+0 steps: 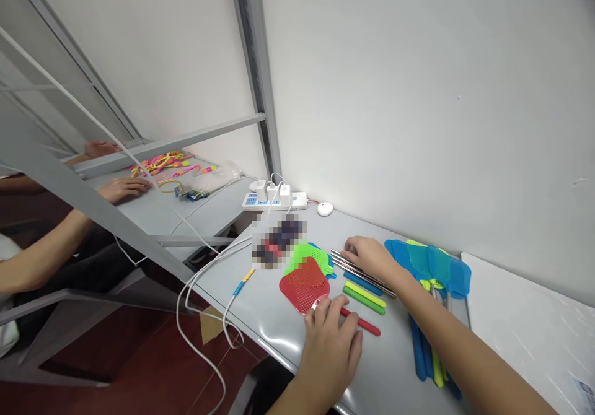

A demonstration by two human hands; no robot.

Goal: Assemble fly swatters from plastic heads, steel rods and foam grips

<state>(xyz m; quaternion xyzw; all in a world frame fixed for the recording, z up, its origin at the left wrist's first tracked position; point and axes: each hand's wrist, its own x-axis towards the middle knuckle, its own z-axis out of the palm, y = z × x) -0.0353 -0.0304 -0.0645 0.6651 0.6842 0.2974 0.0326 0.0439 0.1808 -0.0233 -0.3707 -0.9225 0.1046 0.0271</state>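
Observation:
My left hand [329,344] lies at the near end of a red mesh fly swatter head [302,285], its bent fingers closed on the neck. A red handle [369,326] sticks out to the right past those fingers. Over several thin metal rods [357,269], my right hand [372,257] is curled, fingertips closed at their far ends; how many rods it grips is hidden. Below the rods are a blue handle [363,283], a yellow handle [366,293] and a green handle [364,300]. A bright green swatter head [316,255] lies partly under the red one.
Blue and yellow-green fly swatters [430,263] are piled beyond my right forearm. A white board [515,316] lies at right. Along the wall is a power strip [297,200] with plugs, near a round white device [325,209]. White cables [199,272] hang left; a co-worker's hand [124,188] is past the frame.

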